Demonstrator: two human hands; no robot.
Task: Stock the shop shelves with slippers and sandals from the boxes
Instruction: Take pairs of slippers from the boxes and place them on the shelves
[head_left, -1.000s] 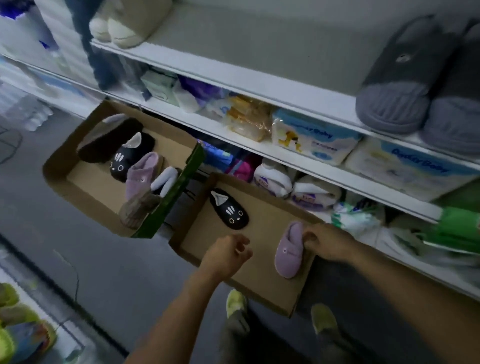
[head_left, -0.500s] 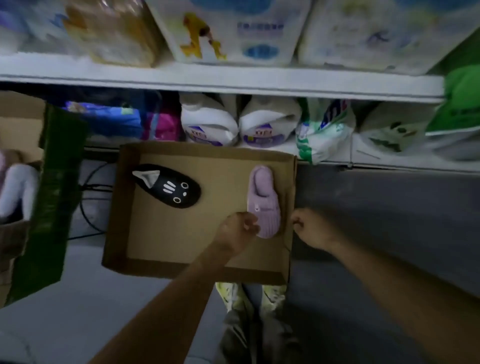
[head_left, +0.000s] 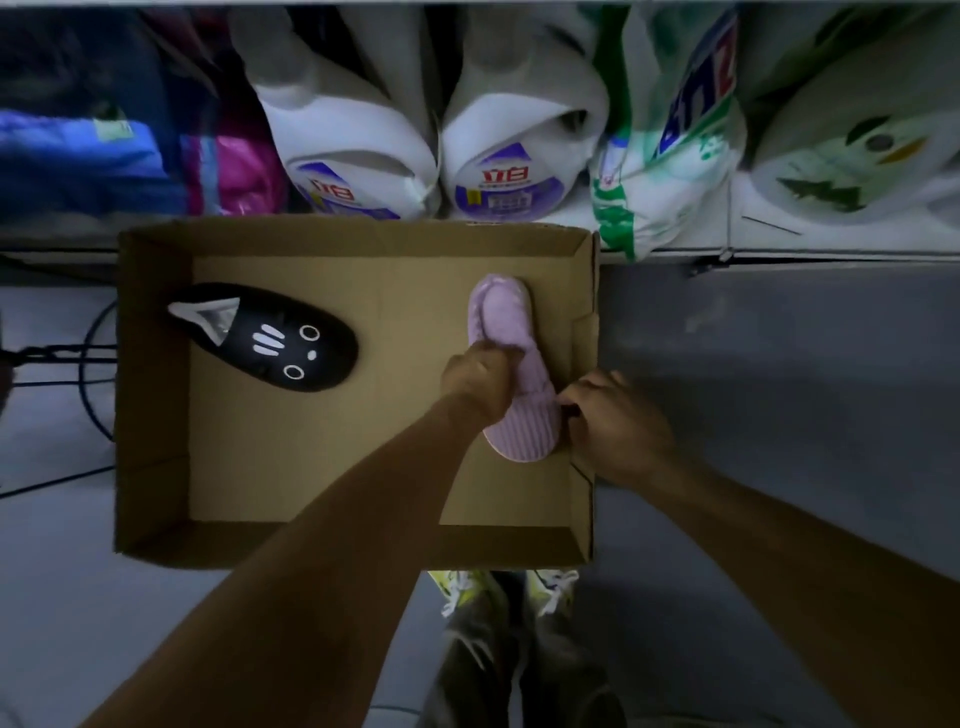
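A shallow cardboard box (head_left: 156, 395) lies on the floor below the bottom shelf. In its right half lies a lilac slipper (head_left: 501, 317), toe toward me. My left hand (head_left: 478, 379) grips the slipper at its opening, fingers curled over the upper. My right hand (head_left: 618, 426) is at the box's right wall, its fingertips pinching the slipper's toe edge. A black cat-face slipper (head_left: 280, 338) lies alone in the box's left half.
The bottom shelf behind the box holds two white detergent jugs (head_left: 353, 156), a green-and-white bag (head_left: 660, 156) and blue and pink packs (head_left: 78, 161). Cables (head_left: 88, 364) run on the floor left of the box. My shoes (head_left: 504, 587) stand at the box's near edge.
The view has dropped closer over the box. My left hand moved right and took hold of the lilac slipper. My right hand came back from the box wall to the slipper's toe.
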